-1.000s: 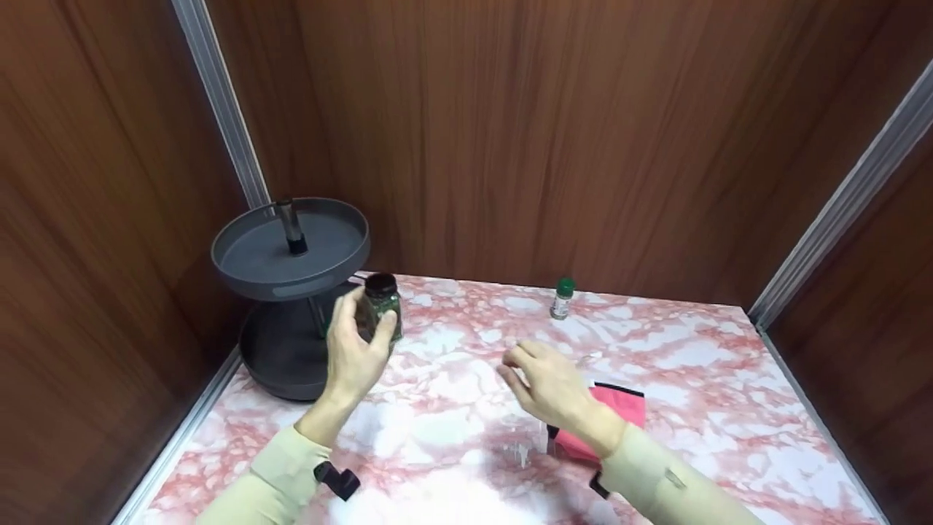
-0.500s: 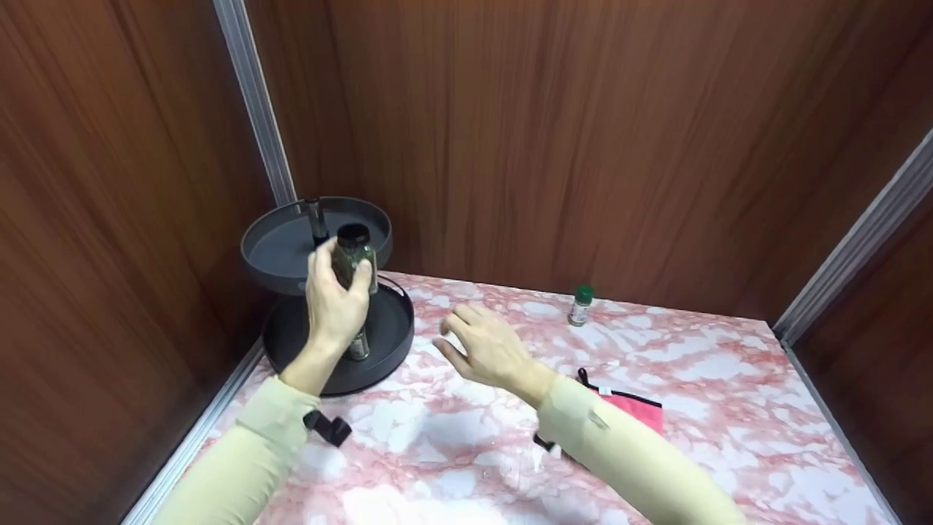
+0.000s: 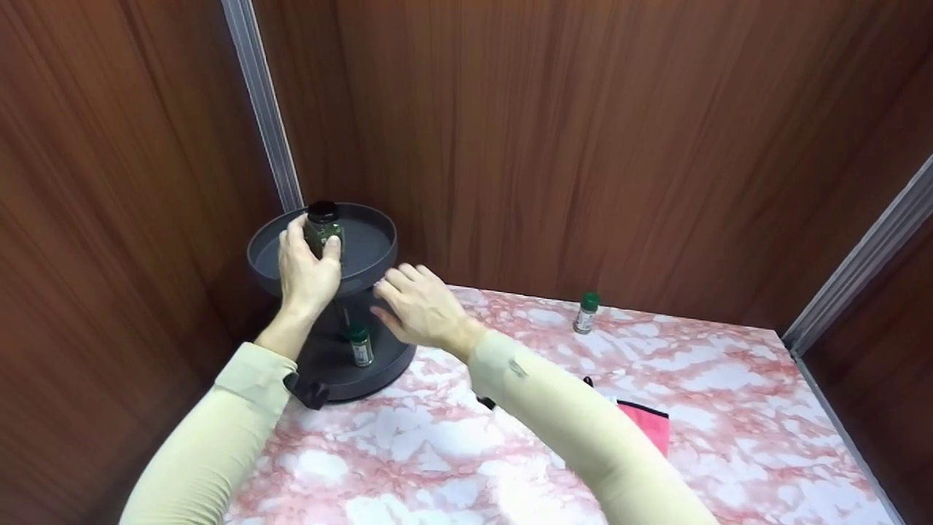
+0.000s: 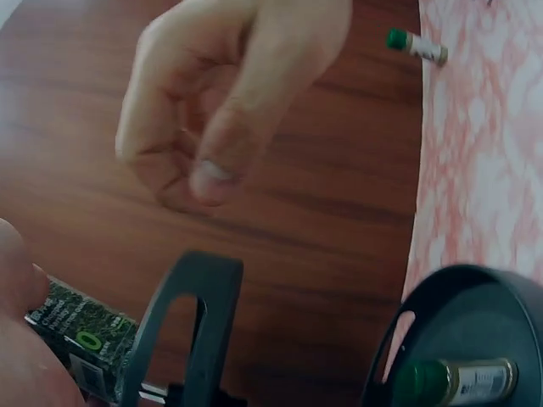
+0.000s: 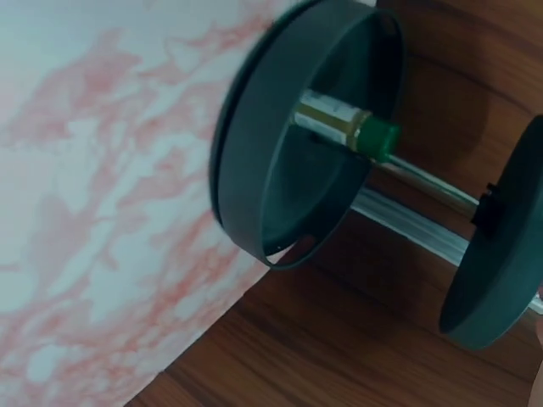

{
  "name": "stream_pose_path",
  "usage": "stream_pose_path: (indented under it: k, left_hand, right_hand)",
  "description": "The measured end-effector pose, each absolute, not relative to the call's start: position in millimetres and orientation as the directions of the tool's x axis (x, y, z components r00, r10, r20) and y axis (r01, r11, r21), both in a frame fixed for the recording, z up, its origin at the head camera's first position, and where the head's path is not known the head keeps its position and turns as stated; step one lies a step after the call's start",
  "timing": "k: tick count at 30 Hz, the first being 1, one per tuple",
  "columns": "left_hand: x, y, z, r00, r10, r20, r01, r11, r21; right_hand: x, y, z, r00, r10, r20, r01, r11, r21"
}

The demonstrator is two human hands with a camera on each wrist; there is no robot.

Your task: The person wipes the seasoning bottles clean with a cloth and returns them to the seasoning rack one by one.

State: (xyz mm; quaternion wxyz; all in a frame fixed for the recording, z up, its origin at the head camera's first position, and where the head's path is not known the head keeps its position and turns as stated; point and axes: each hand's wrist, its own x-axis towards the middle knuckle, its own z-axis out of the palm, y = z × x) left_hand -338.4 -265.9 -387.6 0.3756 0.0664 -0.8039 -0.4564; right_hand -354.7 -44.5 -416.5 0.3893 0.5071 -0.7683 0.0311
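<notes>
My left hand [image 3: 306, 281] grips a glass spice jar [image 3: 332, 232] with a black lid and dark green contents, upright over the upper tray [image 3: 372, 244] of a dark grey two-tier stand. Its printed dark label [image 4: 89, 339] shows in the left wrist view, beside the tray's rim. Near the tray's right edge, my right hand [image 3: 426, 306] hovers with loosely curled fingers, holding nothing. On the lower tray [image 3: 393, 368] stands a small spice jar [image 3: 361, 348] with a green cap; the right wrist view also shows this small jar [image 5: 335, 123] inside the rim.
Another green-capped jar [image 3: 585, 315] stands at the back of the pink marbled table [image 3: 452, 437]. A pink cloth item with black edging [image 3: 652, 426] lies partly behind my right forearm. Wood-grain panels [image 3: 510, 146] enclose the back and sides.
My left hand has carried the black-lidded jar left and up, over the upper tray. My right hand has moved left to the stand. The head view has shifted slightly.
</notes>
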Motion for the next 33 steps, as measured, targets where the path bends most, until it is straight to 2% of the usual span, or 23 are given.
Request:
stream_pose_path:
  k: [4,7,13,18,25,33]
  left_hand:
    - [-365,-292,-403,-0.728,-0.438,0.527,0.191,0.609,0.77]
    - [-370,-301,-402,-0.742,-0.429,0.515,0.158,0.634,0.757]
    - [-334,-288,-363,-0.809,-0.401,0.429,0.089,0.638,0.765]
    - [-327,-298,-354,-0.838,-0.378,0.395,0.05,0.666,0.744]
    - [-328,-303,-349,-0.856,-0.356,0.374,0.022,0.699,0.715]
    - [-329,-306,-353,-0.866,-0.369,0.338,-0.034,0.718,0.695]
  right_hand:
    - [-364,-60,-406,-0.235,-0.768,0.596,-0.778,0.517,0.359]
    - [-370,-71,-400,-0.27,-0.761,0.589,-0.76,0.545,0.355]
    - [-377,-92,-396,-0.319,-0.728,0.606,-0.735,0.594,0.327]
    - [-380,-106,-403,-0.326,-0.709,0.625,-0.746,0.6,0.29]
    - [-379,-109,-412,-0.306,-0.685,0.662,-0.762,0.593,0.262]
    - [-377,-112,-420,-0.335,-0.63,0.701,-0.763,0.617,0.189]
